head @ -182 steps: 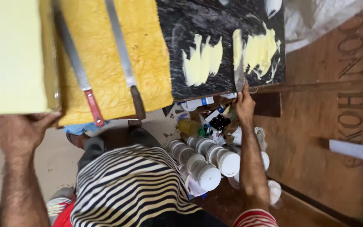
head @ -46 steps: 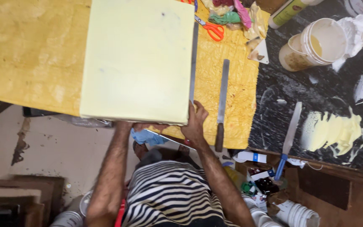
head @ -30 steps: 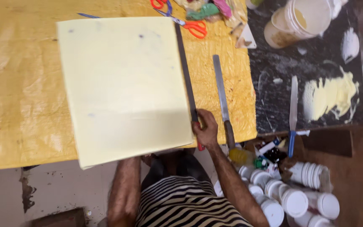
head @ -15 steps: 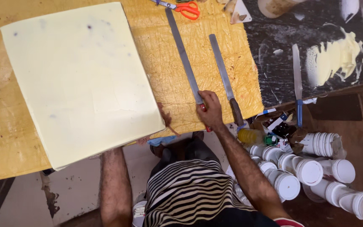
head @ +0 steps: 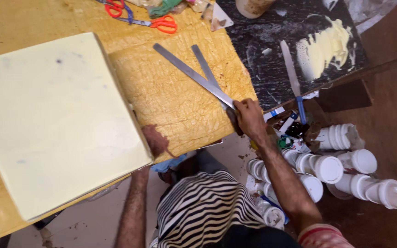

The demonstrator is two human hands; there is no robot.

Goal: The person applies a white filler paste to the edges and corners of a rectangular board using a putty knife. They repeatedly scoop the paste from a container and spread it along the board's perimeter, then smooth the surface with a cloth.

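Head view: the right hand (head: 250, 120) closes around the handle end of a long metal blade (head: 194, 76), which lies across a second blade (head: 207, 73) on the yellow tabletop (head: 180, 110). The left hand (head: 155, 141) presses against the near corner of the pale yellow foam block (head: 56, 119), fingers mostly tucked under its edge, so its grip cannot be told. Judgement: the blade is being picked up while the block is steadied; next calls for lifting it clear of the crossed blade. The handle is hidden by the fingers. Scissors (head: 161, 23) lie at the far edge; white jars (head: 327, 167) stand below.
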